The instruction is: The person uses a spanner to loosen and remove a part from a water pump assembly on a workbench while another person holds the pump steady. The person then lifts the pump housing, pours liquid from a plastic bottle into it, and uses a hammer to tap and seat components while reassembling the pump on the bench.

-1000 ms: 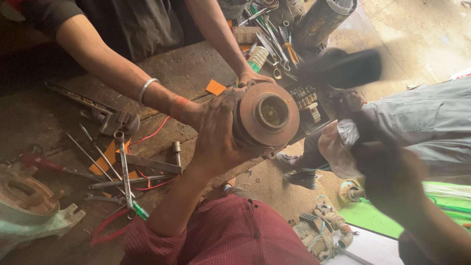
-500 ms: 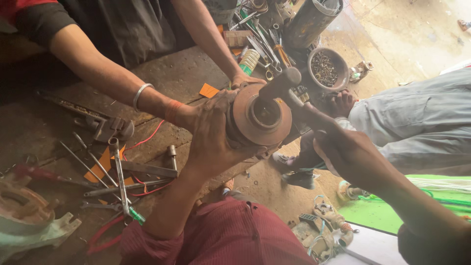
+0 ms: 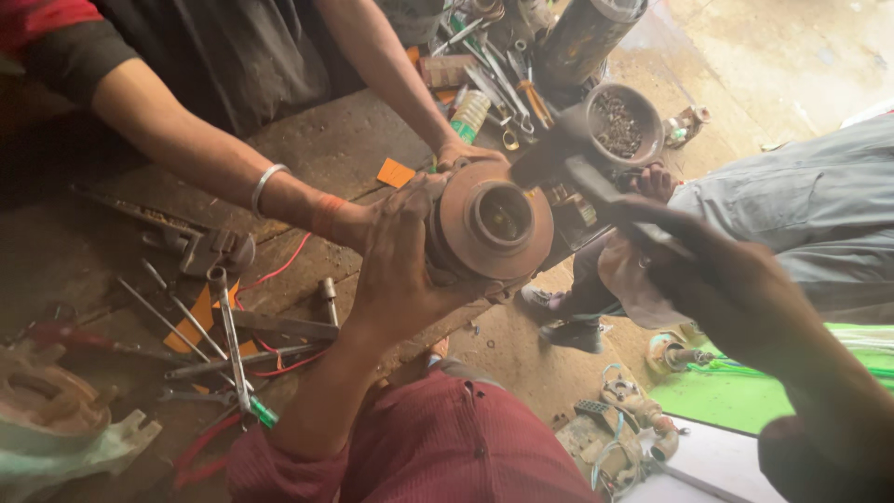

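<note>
A worn, oil-dark wooden workbench fills the left and middle of the view; beyond its near edge, to the right, lies a dusty concrete floor with a bright green sheet on it. At the far left edge of the bench sits a rusty casting on a pale rag. Just right of it are scattered long wrenches, loose rods, a red wire and orange scraps.

The left hand comes up from a maroon sleeve, palm turned toward the middle, fingers clasped around the left side of a rusty round hub held above the bench edge, its open bore facing the camera. Another person's two hands, one arm wearing a metal bangle, steady the hub from behind.

Right of the hub, the right hand is clenched on the handle of a dark hammer, whose head sits just beside the hub's upper right rim; whether it touches cannot be told.

Behind the hammer stands a round metal bowl holding small rusty bits, near a heap of hand tools and a dark cylinder.
</note>
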Motion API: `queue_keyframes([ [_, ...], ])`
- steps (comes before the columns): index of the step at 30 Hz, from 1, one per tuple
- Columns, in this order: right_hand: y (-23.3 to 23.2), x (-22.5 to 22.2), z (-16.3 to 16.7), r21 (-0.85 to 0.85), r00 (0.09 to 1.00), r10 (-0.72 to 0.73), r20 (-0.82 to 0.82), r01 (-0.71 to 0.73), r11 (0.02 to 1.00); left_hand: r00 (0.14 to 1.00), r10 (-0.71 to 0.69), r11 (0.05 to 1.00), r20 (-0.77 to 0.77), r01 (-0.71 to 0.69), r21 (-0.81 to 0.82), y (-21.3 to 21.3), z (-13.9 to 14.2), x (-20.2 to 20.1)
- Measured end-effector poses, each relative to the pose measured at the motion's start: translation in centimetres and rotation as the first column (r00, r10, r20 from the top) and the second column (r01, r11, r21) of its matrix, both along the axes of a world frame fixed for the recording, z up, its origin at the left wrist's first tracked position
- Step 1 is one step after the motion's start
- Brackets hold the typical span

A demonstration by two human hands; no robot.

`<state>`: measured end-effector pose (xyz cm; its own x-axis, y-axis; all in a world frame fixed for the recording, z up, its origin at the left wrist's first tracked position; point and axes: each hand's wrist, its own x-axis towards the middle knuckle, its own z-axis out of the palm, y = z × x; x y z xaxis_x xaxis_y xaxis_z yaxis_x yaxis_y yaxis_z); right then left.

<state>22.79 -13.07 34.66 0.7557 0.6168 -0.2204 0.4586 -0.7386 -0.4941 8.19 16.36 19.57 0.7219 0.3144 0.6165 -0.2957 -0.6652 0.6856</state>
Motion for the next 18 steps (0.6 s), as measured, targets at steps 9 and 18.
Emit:
queue_keyframes([
  [9, -1.4, -2.0, -1.7, 0.133, 0.959, 0.271, 0.086, -0.281, 0.950, 1.000, 0.016, 1.000, 0.012, -0.016, 0.020, 0.3, 0.1, 0.1],
  [18, -4.6, -0.3, -3.9, 0.005, 0.967, 0.120, 0.226, -0.124, 0.992, 0.999, -0.005, 1.000, 0.053, 0.003, 0.031, 0.2, 0.1, 0.1],
])
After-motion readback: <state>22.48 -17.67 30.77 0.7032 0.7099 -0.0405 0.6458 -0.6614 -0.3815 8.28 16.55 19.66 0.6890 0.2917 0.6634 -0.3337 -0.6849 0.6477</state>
